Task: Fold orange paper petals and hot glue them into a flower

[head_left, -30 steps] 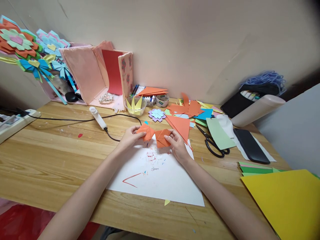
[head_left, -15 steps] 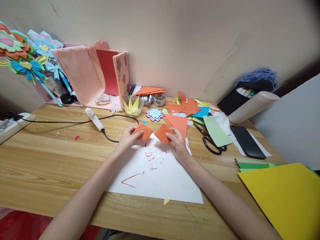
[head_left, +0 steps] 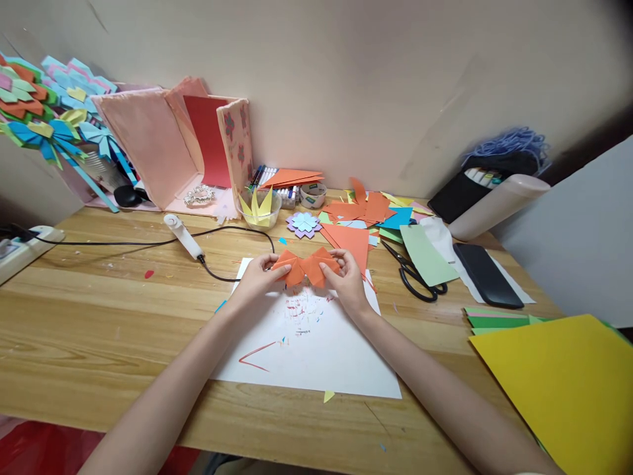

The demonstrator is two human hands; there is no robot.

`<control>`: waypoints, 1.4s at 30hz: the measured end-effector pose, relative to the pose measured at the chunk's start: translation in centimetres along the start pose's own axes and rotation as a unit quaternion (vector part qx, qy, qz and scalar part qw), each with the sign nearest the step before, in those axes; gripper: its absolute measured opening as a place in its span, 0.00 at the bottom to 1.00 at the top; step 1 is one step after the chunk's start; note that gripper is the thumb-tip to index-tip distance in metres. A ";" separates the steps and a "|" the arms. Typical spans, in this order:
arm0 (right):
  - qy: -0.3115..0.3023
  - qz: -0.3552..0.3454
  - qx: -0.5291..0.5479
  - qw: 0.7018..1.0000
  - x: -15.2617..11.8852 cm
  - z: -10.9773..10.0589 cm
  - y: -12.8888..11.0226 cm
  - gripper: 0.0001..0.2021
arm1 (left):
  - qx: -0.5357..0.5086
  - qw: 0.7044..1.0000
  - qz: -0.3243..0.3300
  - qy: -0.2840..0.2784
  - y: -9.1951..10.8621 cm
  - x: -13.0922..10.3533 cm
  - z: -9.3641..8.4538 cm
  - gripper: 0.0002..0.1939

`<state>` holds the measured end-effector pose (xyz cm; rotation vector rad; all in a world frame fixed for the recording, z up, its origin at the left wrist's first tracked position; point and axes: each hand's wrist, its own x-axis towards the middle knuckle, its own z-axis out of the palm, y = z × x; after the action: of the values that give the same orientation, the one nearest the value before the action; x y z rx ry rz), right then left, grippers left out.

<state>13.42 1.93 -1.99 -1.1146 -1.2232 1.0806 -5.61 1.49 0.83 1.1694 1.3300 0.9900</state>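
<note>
My left hand (head_left: 263,276) pinches the outer edge of a folded orange paper piece (head_left: 291,267), thumb in front. A similar orange piece (head_left: 316,268) is held by my right hand (head_left: 346,277) between thumb and fingers. The inner edges of the two pieces meet or overlap in the middle; which, I cannot tell. Both are held over the upper part of a white sheet (head_left: 316,356) marked with red, blue and black strokes. Just behind lies a purple and blue paper flower (head_left: 304,225).
Orange paper scraps (head_left: 366,210), black scissors (head_left: 418,280) and a black phone (head_left: 487,276) lie to the right. Yellow paper (head_left: 558,382) is at the front right. A white corded tool (head_left: 182,237) and a bowl (head_left: 260,210) of yellow pieces are at the left.
The two orange pieces, apart before, have come together in the middle. Both hands have moved slightly with them, and the camera view has shifted a little.
</note>
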 end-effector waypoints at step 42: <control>-0.079 0.045 0.011 0.996 -0.1 0.1 0.0 0.15 | -0.014 1.000 -0.024 -0.013 -0.8 -0.2 0.6 0.23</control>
<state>13.31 1.85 -1.98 -1.0935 -1.2902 1.2674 -5.08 1.11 0.05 1.1201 1.3145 0.9536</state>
